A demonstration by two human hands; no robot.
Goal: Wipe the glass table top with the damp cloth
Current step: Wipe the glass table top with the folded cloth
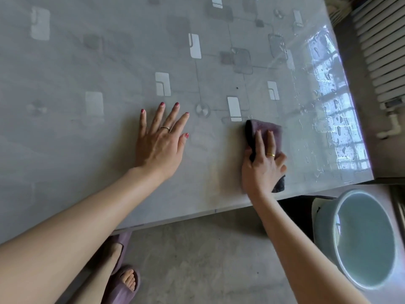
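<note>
Fingers (pixel 259 139) of right hand (pixel 264 165) atop cloth (pixel 266 128).

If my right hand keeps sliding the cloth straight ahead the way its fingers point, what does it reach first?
Only bare glass table top. The right hand and cloth point up the picture, where nothing stands on the glass; the patterns seem to lie under it, though depth is hard to judge.

Soft daylight, window glare on glass table top (pixel 333 110)

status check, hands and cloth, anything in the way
Left hand flat on glass table top, fingers spread. Right hand pressing purple cloth near right end. Nothing in its path.
</note>
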